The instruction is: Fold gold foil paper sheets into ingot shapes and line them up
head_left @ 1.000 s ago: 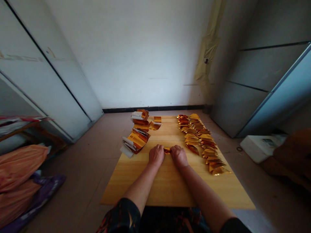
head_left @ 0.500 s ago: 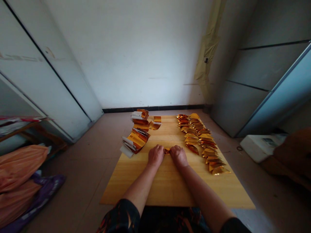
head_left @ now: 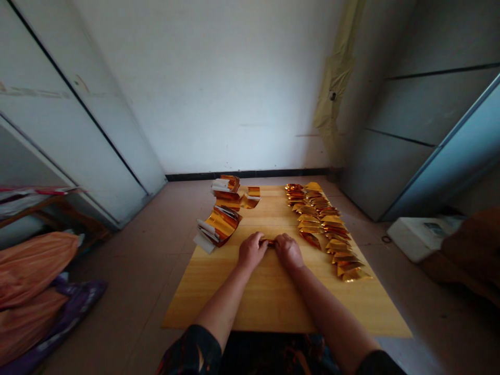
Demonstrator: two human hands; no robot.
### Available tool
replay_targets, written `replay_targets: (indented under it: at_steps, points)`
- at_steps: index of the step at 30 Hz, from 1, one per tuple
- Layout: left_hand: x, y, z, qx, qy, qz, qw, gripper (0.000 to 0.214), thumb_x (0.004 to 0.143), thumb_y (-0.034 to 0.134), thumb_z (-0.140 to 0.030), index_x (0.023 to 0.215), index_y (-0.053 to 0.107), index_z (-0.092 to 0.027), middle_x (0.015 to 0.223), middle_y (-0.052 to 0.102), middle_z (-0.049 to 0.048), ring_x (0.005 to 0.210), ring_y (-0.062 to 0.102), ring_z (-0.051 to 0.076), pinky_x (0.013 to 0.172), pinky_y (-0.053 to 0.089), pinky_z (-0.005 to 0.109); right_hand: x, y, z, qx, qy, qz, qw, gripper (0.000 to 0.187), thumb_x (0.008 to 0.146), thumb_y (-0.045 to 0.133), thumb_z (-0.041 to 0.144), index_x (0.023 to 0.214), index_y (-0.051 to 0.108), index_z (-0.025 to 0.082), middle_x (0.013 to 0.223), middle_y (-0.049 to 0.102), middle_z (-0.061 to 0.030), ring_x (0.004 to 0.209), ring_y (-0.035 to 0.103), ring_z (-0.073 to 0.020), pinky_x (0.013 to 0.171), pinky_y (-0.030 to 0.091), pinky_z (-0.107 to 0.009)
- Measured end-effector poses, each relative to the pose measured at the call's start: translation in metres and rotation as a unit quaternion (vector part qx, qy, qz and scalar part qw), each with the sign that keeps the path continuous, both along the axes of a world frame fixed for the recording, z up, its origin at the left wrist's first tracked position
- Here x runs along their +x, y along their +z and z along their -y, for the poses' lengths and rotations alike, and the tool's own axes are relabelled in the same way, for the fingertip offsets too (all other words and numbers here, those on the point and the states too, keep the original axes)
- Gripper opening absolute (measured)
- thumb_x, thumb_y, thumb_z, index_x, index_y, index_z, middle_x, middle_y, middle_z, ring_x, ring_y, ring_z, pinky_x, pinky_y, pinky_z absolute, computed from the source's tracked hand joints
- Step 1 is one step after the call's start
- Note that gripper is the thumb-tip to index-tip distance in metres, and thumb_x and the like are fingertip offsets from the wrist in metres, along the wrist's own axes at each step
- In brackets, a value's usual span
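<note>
Between my two hands, at the middle of the wooden board (head_left: 269, 307), lies a small piece of gold foil paper (head_left: 270, 243). My left hand (head_left: 252, 251) is closed on its left end, thumb and fingers pinching it. On the opposite end my right hand (head_left: 288, 251) is closed too, its fingers curled over the foil. Most of the piece hides behind my fingers, so its exact shape is unclear. Right of my hands, overlapping rows of folded gold foil pieces (head_left: 339, 234) run along the board. To the left sit curled stacks of gold foil sheets (head_left: 222, 223) with pale backs.
A couple of loose foil sheets (head_left: 250, 200) lie beside the stacks. Beyond the board is a white wall (head_left: 234, 104). Orange and purple bags (head_left: 35, 291) are on the floor at left, and a white box (head_left: 414, 237) stands at right.
The foil between my hands looks narrower and darker than before. My left fingers have shifted slightly, with the thumb and fingertips now reaching further along the piece. The piles look the same.
</note>
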State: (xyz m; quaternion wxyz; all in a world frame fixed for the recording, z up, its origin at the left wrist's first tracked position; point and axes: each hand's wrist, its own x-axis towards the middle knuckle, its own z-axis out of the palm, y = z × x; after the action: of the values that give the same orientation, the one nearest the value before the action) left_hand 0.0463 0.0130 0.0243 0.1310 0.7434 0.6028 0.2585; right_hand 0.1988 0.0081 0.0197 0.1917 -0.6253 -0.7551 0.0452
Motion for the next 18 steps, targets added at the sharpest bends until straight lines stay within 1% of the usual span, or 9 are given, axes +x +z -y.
replay_targets:
  at_steps: [3, 5, 7, 10, 14, 18]
  points:
    - [0.0020, 0.0031, -0.0005, -0.050, 0.033, 0.066, 0.996, 0.033, 0.077, 0.062, -0.023, 0.110, 0.058, -0.022, 0.103, 0.069, 0.0023, 0.091, 0.063, 0.015, 0.082, 0.047, 0.025, 0.0020, -0.0008, -0.0002, 0.004, 0.007, -0.043, 0.999, 0.020, 0.089, 0.044, 0.015, 0.084, 0.064, 0.016, 0.082, 0.063, -0.0047, 0.075, 0.057, -0.0126, 0.071, 0.039, -0.021]
    - [0.0037, 0.0037, -0.0021, -0.078, 0.032, 0.095, 0.992, 0.032, 0.076, 0.062, -0.018, 0.108, 0.061, -0.023, 0.103, 0.070, 0.0010, 0.091, 0.064, 0.015, 0.082, 0.047, 0.024, 0.0032, -0.0020, -0.0008, 0.007, 0.012, -0.067, 0.998, 0.020, 0.088, 0.045, 0.016, 0.085, 0.064, 0.016, 0.083, 0.064, -0.0047, 0.076, 0.058, -0.0125, 0.071, 0.039, -0.020]
    - [0.0047, 0.0033, -0.0041, -0.086, 0.020, 0.112, 0.990, 0.031, 0.076, 0.059, -0.012, 0.104, 0.064, -0.023, 0.103, 0.070, 0.0000, 0.094, 0.064, 0.014, 0.084, 0.047, 0.023, 0.0039, -0.0031, -0.0016, 0.007, 0.012, -0.078, 0.997, 0.020, 0.087, 0.045, 0.016, 0.085, 0.065, 0.017, 0.083, 0.064, -0.0046, 0.076, 0.058, -0.0126, 0.071, 0.040, -0.020]
    - [0.0051, 0.0027, -0.0062, -0.090, 0.014, 0.113, 0.989, 0.034, 0.075, 0.057, -0.007, 0.103, 0.066, -0.023, 0.104, 0.071, 0.0009, 0.097, 0.064, 0.014, 0.088, 0.047, 0.024, 0.0038, -0.0039, -0.0026, 0.003, 0.007, -0.073, 0.997, 0.021, 0.088, 0.045, 0.016, 0.085, 0.066, 0.017, 0.083, 0.065, -0.0043, 0.076, 0.059, -0.0124, 0.071, 0.040, -0.020]
    - [0.0052, 0.0036, -0.0071, -0.104, 0.015, 0.094, 0.990, 0.034, 0.076, 0.057, -0.008, 0.105, 0.067, -0.023, 0.107, 0.070, 0.0016, 0.100, 0.063, 0.015, 0.089, 0.047, 0.025, 0.0031, -0.0030, -0.0030, -0.001, 0.006, -0.061, 0.998, 0.021, 0.088, 0.045, 0.017, 0.086, 0.066, 0.017, 0.083, 0.065, -0.0045, 0.076, 0.059, -0.0121, 0.070, 0.039, -0.019]
    - [0.0051, 0.0035, -0.0072, -0.106, 0.020, 0.083, 0.991, 0.034, 0.076, 0.057, -0.010, 0.106, 0.066, -0.024, 0.106, 0.070, 0.0009, 0.099, 0.064, 0.014, 0.088, 0.047, 0.024, 0.0035, -0.0039, -0.0033, 0.007, 0.004, -0.080, 0.997, 0.020, 0.088, 0.045, 0.016, 0.084, 0.065, 0.016, 0.083, 0.065, -0.0047, 0.075, 0.058, -0.0122, 0.069, 0.038, -0.019]
